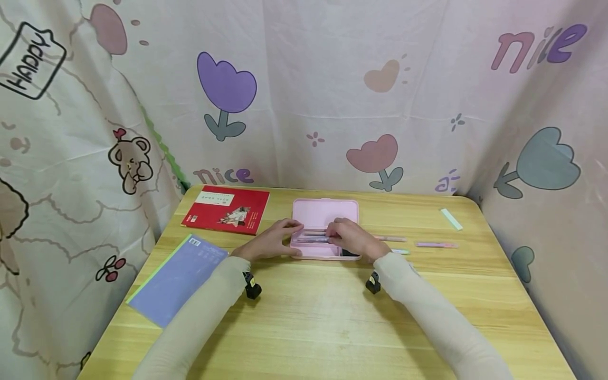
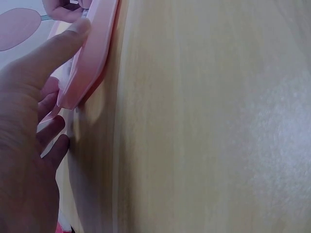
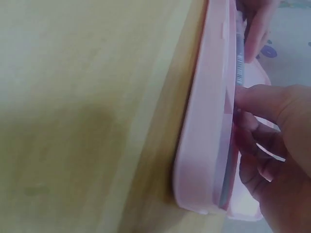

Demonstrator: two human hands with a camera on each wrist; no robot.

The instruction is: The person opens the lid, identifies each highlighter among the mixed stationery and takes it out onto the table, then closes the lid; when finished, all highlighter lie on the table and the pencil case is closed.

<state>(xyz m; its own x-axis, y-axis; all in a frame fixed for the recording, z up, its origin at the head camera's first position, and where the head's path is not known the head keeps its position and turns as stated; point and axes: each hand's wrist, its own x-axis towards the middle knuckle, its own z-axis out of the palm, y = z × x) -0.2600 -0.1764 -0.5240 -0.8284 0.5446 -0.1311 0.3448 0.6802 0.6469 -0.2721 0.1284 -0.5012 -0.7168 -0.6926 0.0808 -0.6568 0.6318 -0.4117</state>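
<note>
An open pink pencil case [image 1: 325, 210] lies on the wooden table, its lid tipped back away from me. My left hand [image 1: 271, 240] grips the left end of the case, with the thumb [image 2: 65, 41] on the near rim and the fingers round the side. Over the right half, my right hand [image 1: 352, 237] pinches a pen [image 3: 240, 60] with a barcode on its barrel, lengthwise in the case. Other pens lie beside it in the tray, partly hidden by the fingers. A dark item [image 1: 350, 253] sits in the near right corner.
A red book [image 1: 254, 211] and a blue-violet notebook [image 1: 178, 279] lie on the left. Right of the case are a pinkish pen [image 1: 394, 239], a green-tipped pen [image 1: 401, 252], a purple-and-pink pen [image 1: 434, 244] and a pale mint strip [image 1: 450, 219]. Printed curtains surround the table.
</note>
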